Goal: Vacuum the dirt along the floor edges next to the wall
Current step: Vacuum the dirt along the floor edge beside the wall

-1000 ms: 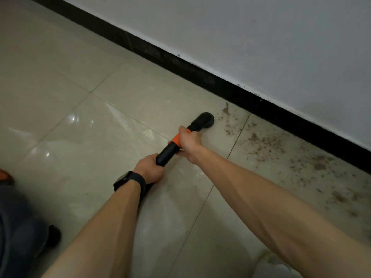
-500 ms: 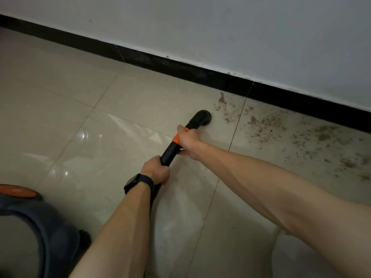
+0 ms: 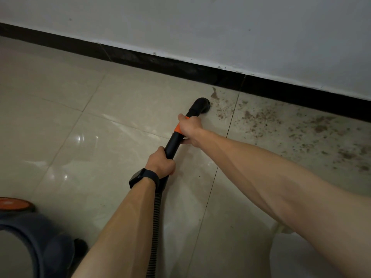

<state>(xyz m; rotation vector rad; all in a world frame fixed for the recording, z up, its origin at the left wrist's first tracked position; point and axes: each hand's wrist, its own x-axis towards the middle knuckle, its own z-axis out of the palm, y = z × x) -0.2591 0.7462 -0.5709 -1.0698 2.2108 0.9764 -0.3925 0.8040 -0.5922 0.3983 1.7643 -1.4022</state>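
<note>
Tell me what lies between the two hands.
In the head view, a stretch of black vacuum wand runs between the left hand and the right hand, which grips at the orange band.

This looks like a room in a home. Glossy beige tiles (image 3: 90, 157) run up to a black skirting (image 3: 140, 59), with a plain white wall (image 3: 200, 27) above it. Dirt (image 3: 261, 119) lies along the skirting's foot, and a household vacuum (image 3: 30, 247) sits well back from the skirting, its wand (image 3: 174, 142) in my grip.
</note>
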